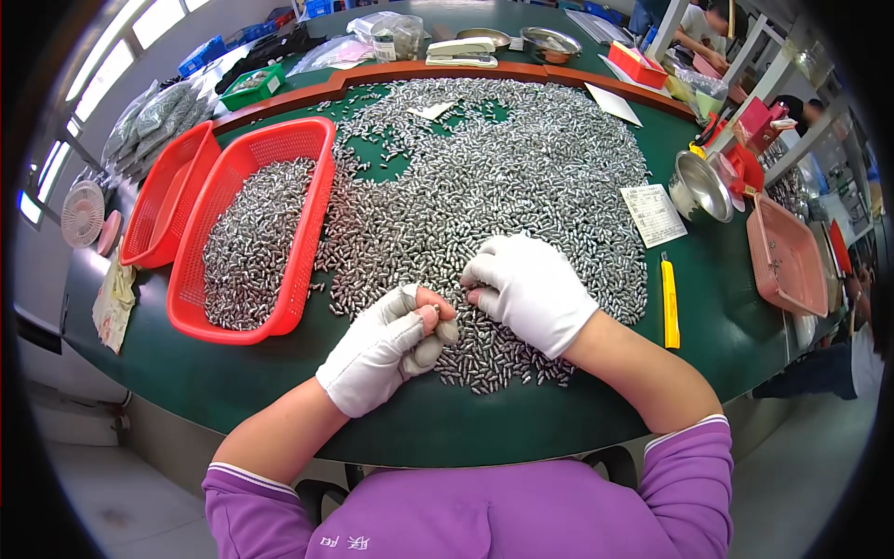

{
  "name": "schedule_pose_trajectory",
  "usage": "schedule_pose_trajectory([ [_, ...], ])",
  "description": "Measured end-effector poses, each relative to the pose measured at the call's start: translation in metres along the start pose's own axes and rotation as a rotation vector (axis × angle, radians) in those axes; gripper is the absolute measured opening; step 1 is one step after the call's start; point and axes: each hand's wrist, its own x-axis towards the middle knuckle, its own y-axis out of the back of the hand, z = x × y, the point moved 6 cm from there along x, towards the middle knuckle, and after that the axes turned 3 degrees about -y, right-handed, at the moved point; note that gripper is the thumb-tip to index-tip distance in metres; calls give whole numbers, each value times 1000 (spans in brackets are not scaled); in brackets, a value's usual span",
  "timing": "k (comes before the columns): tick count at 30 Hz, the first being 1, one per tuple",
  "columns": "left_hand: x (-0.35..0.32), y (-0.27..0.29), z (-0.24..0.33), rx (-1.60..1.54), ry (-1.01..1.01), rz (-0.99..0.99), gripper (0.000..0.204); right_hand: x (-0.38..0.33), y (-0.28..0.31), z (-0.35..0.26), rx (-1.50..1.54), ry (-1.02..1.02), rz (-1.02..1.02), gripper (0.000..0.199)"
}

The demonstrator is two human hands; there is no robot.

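A wide heap of small silver metal pieces covers the green table. My left hand, in a white glove with bare fingertips, is closed around several of these pieces at the heap's near edge. My right hand, in a white glove too, rests palm down on the heap just to the right, fingers curled over the pieces. A red plastic basket to the left holds a pile of the same pieces.
A second red basket lies tilted left of the first. A yellow utility knife, a paper slip, a steel bowl and a pink tray sit at right. Another person works at the far right corner.
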Motion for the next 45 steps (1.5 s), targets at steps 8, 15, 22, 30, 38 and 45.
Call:
schedule_pose_trajectory([
  [8, 0, 0, 1, 28, -6, -34, 18, 1, 3, -10, -57, 64, -39, 9],
  [15, 1, 1, 0, 3, 12, -46, 18, 1, -1, -9, -49, 56, -92, 9],
  [22, -1, -4, 1, -66, 37, -52, 25, 5, 40, -28, 227, 165, 182, 11],
  [30, -1, -4, 2, -47, 24, -26, 21, 2, 23, -28, 545, 105, 110, 15],
  [38, 1, 4, -2, -12, 40, 26, 20, -2, 35, -37, 312, 217, 215, 16],
  [45, 1, 0, 0, -91, 23, -43, 26, -2, 5, -2, -65, -41, -120, 20],
])
